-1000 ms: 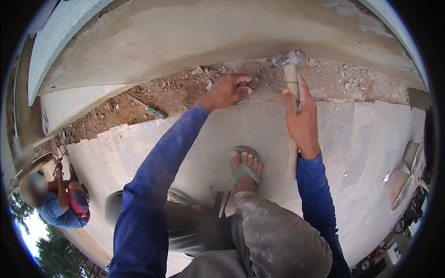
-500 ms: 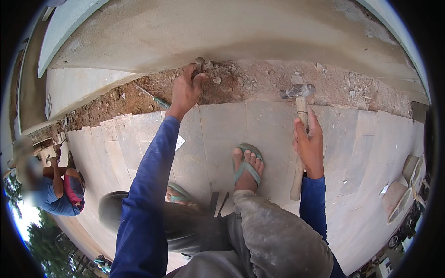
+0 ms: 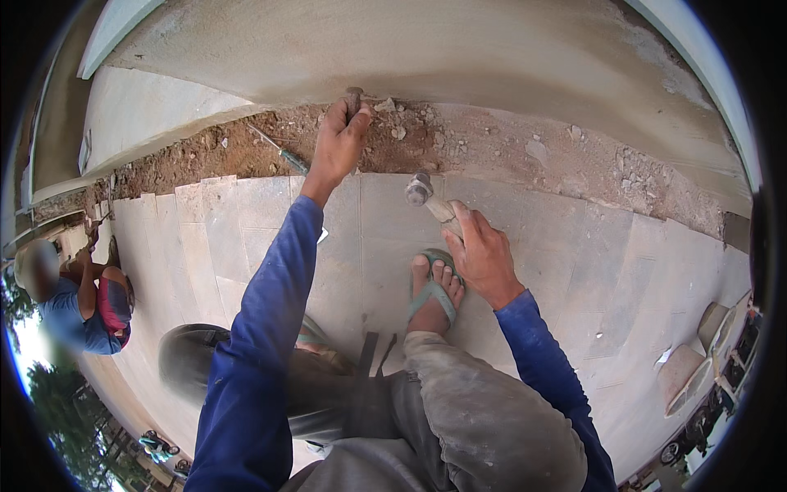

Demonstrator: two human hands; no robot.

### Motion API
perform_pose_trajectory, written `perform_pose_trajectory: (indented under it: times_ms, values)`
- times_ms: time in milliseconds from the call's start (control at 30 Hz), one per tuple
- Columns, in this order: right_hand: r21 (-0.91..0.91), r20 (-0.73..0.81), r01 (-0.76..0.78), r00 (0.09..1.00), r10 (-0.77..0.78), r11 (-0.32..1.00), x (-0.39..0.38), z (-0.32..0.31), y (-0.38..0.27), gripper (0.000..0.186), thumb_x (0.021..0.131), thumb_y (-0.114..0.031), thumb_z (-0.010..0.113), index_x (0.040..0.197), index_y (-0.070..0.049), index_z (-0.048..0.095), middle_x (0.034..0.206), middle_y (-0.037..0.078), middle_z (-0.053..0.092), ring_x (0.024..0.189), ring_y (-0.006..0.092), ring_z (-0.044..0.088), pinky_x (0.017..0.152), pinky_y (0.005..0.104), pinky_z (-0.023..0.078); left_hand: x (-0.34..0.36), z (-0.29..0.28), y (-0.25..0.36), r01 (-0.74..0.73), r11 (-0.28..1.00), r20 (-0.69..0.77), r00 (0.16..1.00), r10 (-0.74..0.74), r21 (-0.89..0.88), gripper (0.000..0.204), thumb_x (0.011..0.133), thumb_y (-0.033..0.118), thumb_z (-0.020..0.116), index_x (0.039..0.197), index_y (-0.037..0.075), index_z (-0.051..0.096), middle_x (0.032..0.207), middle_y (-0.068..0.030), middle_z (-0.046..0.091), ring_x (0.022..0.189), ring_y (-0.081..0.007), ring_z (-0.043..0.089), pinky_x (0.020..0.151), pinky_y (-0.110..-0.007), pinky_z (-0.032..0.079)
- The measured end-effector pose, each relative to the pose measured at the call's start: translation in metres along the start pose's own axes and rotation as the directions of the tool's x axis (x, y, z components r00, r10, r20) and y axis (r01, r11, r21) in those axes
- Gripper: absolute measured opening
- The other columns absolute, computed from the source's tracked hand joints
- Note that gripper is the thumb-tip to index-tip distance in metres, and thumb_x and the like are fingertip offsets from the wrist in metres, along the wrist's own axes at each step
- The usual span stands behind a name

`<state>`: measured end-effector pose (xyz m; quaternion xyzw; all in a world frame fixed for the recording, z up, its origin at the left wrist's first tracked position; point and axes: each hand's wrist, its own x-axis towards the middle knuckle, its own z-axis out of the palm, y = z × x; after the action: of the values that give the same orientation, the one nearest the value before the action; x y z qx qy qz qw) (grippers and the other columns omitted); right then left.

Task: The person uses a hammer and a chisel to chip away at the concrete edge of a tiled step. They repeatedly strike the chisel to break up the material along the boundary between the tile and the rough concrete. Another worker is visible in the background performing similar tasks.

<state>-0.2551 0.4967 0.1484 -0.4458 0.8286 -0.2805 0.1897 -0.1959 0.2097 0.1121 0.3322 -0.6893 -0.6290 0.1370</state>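
My left hand [image 3: 338, 154] is closed round a short metal chisel [image 3: 353, 102], whose blunt top stands out above the fingers. It is over the strip of broken soil and rubble at the foot of the wall; the chisel's lower end is hidden. In my right hand [image 3: 487, 261], the fingers wrap the wooden handle of a hammer [image 3: 420, 191]. Its dusty metal head is over the near edge of the dirt strip, apart from the chisel. Left of my left hand, a screwdriver [image 3: 293, 161] with a green handle lies across the dirt's edge.
The plastered wall [image 3: 492, 57] curves along the far side, above the dirt strip [image 3: 525, 148]. Grey paving [image 3: 566, 287] spreads beneath my sandalled feet. Another person [image 3: 70, 307] crouches at the far left. Dusty tubs [image 3: 682, 373] stand at the right.
The hammer has swung leftward and turned, its head now nearer the chisel. My right hand has moved left with it. My left hand still grips the chisel, slightly shifted in view.
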Motion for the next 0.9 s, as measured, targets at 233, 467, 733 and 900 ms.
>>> perform_pose_trajectory:
  times_ms: [233, 467, 733, 900]
  values:
    - [-0.254, 0.255, 0.067, 0.967, 0.000, 0.965, 0.030, 0.023, 0.003, 0.042, 0.096, -0.021, 0.057, 0.135, -0.007, 0.052, 0.096, 0.016, 0.063, 0.078, 0.0342, 0.070, 0.064, 0.0455, 0.057, -0.001, -0.034, -0.003, 0.060, 0.998, -0.048, 0.997, -0.059, 0.020, 0.020, 0.103, 0.025, 0.054, 0.100, 0.005, 0.057, 0.076, -0.0002, 0.053, 0.067, -0.0109, 0.052, 0.063, -0.028, 0.045]
    - [-0.323, 0.329, 0.145, 0.944, -0.033, 0.935, 0.034, 0.033, 0.003, 0.045, 0.095, -0.020, 0.057, 0.138, -0.007, 0.050, 0.099, 0.017, 0.063, 0.078, 0.0352, 0.071, 0.064, 0.0446, 0.058, -0.006, -0.041, -0.003, 0.070, 0.997, -0.077, 0.995, -0.067, 0.027, 0.016, 0.098, 0.019, 0.057, 0.094, 0.004, 0.058, 0.070, 0.0008, 0.052, 0.061, -0.0077, 0.048, 0.055, -0.026, 0.041]
    - [-0.286, 0.367, 0.097, 0.930, 0.016, 0.953, 0.037, 0.039, -0.017, 0.049, 0.095, -0.019, 0.056, 0.142, -0.011, 0.047, 0.101, 0.018, 0.063, 0.078, 0.0360, 0.071, 0.066, 0.0467, 0.057, -0.007, -0.047, -0.029, 0.099, 0.980, -0.055, 0.994, -0.090, 0.174, 0.025, 0.094, 0.023, 0.063, 0.089, -0.001, 0.061, 0.070, -0.0075, 0.061, 0.064, -0.0183, 0.058, 0.061, -0.035, 0.047]
    - [-0.280, 0.343, 0.244, 0.929, -0.141, 0.929, 0.024, 0.042, -0.010, 0.055, 0.090, -0.013, 0.058, 0.143, -0.012, 0.047, 0.102, 0.019, 0.063, 0.078, 0.0335, 0.071, 0.061, 0.0424, 0.057, -0.012, -0.053, -0.028, -0.066, 0.775, 0.066, 0.997, 0.031, 0.629, 0.021, 0.087, 0.020, 0.071, 0.094, 0.000, 0.069, 0.078, -0.0143, 0.066, 0.071, -0.0291, 0.064, 0.069, -0.040, 0.050]
